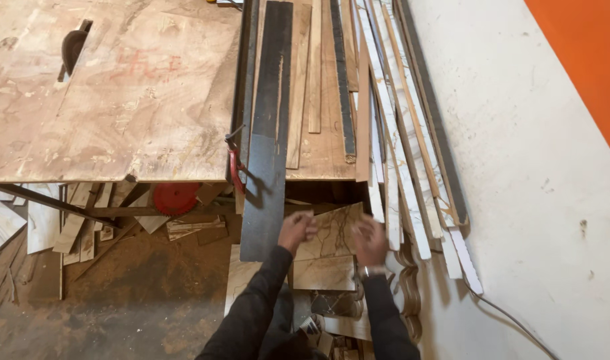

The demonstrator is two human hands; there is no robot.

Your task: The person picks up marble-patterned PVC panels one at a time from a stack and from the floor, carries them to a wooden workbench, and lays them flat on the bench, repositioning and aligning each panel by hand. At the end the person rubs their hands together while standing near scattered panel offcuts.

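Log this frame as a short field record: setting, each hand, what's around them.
setting: woodshop, table saw bench with plywood top, blade showing through a slot
left hand: on the near left edge of a marble-patterned panel, blurred, grip unclear
right hand: over the panel's right side, blurred, grip unclear
beside hands: long dark board overhanging the bench end
right of bench: stacked strips and mouldings along the white wall
below bench: red saw blade, offcuts, sawdust floor

pkgs: none | labels: none | signs: none | screens: none
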